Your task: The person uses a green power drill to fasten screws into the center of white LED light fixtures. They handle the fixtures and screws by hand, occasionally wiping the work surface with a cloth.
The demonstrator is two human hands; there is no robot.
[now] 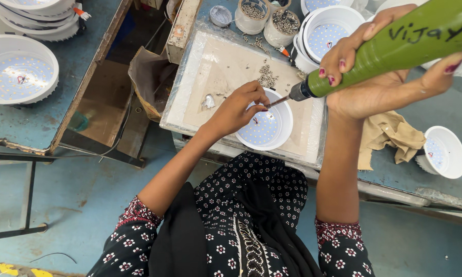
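Hands at work over a bench: the left hand (238, 109) pinches at the driver bit inside a white round lamp housing (266, 128) lying on a pale work mat (215, 66), while the right hand (382, 77) grips a green electric screwdriver (395, 46). Beyond stand screw cups (267, 20) and stacked housings (326, 33).

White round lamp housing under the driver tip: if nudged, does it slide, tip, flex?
The white lamp housing looks like thin moulded plastic, so probably light and stiff. It sits open side up on the flat pad, so likelier to slide than tip. The left hand rests at its rim, probably steadying it.
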